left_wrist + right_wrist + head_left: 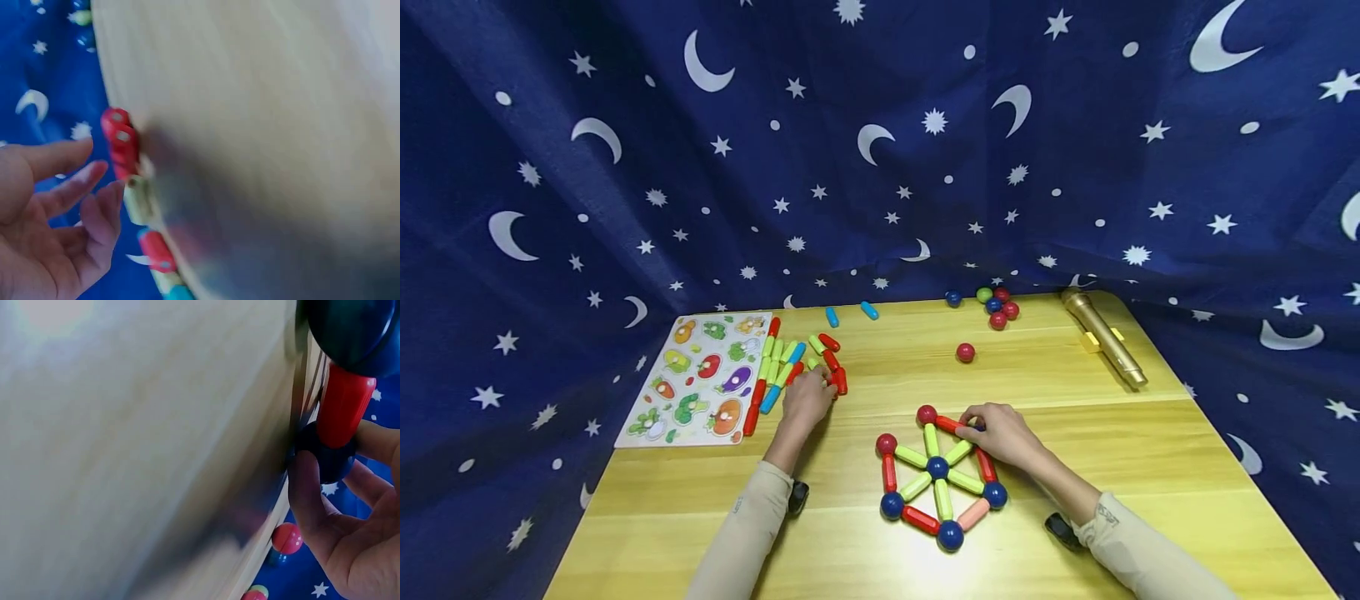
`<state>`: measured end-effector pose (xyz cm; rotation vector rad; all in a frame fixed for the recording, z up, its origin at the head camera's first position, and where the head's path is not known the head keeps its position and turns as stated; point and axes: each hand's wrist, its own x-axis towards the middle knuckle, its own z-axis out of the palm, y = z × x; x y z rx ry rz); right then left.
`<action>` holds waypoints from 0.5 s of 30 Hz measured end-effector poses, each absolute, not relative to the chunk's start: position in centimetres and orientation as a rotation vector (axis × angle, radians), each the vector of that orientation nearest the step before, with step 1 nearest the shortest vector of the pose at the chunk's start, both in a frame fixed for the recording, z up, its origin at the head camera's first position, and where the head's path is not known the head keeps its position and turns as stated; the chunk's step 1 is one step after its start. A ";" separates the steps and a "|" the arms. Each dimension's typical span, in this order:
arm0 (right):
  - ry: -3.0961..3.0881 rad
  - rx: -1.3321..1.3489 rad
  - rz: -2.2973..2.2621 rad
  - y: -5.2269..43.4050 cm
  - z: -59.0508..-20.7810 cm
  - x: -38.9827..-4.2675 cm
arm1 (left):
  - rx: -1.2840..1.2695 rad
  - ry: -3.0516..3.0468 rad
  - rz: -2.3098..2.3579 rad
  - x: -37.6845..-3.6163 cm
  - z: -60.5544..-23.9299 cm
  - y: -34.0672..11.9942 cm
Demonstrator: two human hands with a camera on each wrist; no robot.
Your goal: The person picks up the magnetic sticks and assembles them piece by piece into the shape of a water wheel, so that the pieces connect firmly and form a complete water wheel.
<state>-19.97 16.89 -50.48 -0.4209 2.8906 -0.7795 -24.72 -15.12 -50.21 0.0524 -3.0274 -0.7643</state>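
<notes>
A yellow wooden table [1150,467] is filling the lower frame. At lower centre a wheel of magnetic rods and balls [938,479] is lying flat. The right hand [1002,435] is pinching a dark blue ball [328,456] at the wheel's upper right rim. The left hand [807,398], fingers loosely spread, is touching the loose coloured rods [790,362] left of centre. A sideways nudge could likely pull the magnetic joints apart.

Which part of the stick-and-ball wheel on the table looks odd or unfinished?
The wheel has one pink rim stick among red ones. A lone red ball lies apart from the ball cluster at the table's far edge.
</notes>
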 end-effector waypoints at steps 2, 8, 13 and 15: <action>2.891 -0.427 -0.781 16.8 -50.6 -20.1 | 0.108 -3.039 -0.763 -25.3 -50.6 -15.9; 2.861 -0.413 -0.799 16.8 -50.7 -20.2 | 0.066 -3.064 -0.841 -26.3 -51.2 -16.5; 2.836 -0.424 -0.845 16.8 -50.7 -20.1 | 0.105 -3.136 -0.813 -26.6 -51.2 -16.3; 2.837 -0.439 -0.852 16.8 -50.8 -20.1 | 0.130 -3.184 -0.760 -26.7 -51.2 -16.3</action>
